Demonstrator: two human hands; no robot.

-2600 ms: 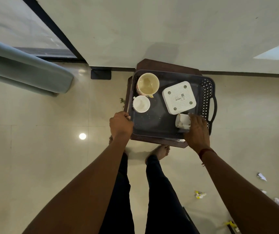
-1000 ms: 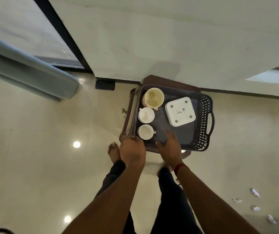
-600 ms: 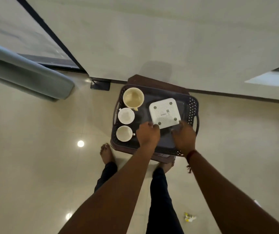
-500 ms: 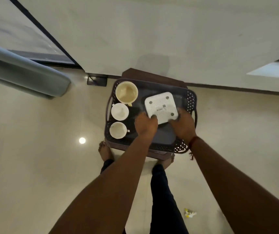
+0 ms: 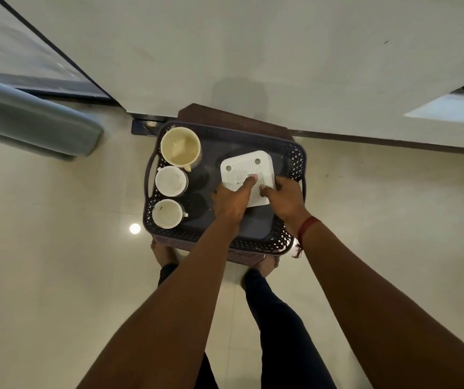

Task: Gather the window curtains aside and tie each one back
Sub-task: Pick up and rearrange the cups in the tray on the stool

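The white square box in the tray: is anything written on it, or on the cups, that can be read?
White box: a small label with dark print sits under the left hand's fingers, too small and blurred to read.
Three cups: no writing visible.
Tray: only a cut-out pattern, no text.

Left arm: bare, reached forward and slightly rightward, nearly straight.
Left hand (image 5: 232, 202): palm down, fingers extended forward, fingertips pressed flat.
Right arm: bare, reached forward and leftward; red thread (image 5: 306, 227) around the wrist.
Right hand (image 5: 285, 202): just right of the left, palm down, fingers curled loosely.
Legs: in dark trousers, feet bare, below both hands.
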